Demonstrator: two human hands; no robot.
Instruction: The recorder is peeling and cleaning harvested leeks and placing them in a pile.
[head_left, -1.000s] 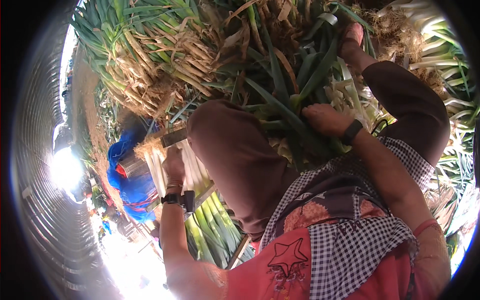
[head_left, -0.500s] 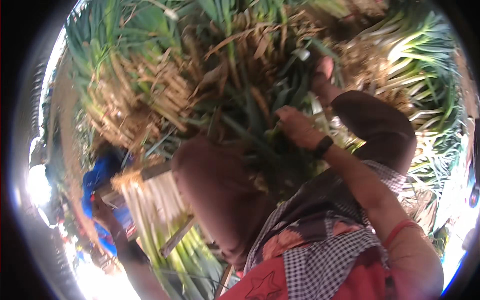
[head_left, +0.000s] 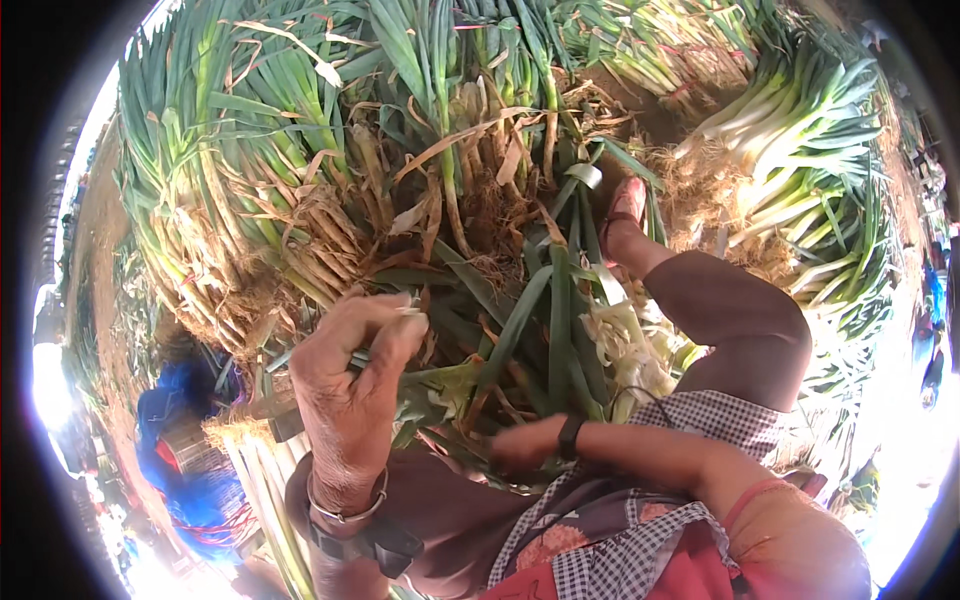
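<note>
Here the left hand (head_left: 350,385) curls closed around green leek leaves (head_left: 545,330), while the right hand (head_left: 520,445) grips their stalks.

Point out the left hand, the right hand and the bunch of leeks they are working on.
left hand (head_left: 350,375), head view, on the back of the hand.
right hand (head_left: 520,447), head view, on the knuckles near the black wristband.
bunch of leeks (head_left: 555,320), head view, on a long green leaf.

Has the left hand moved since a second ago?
Yes. The left hand was low beside the trimmed white stalks near the knee; now it is raised above them, gripping green leaves in the leek pile.
</note>
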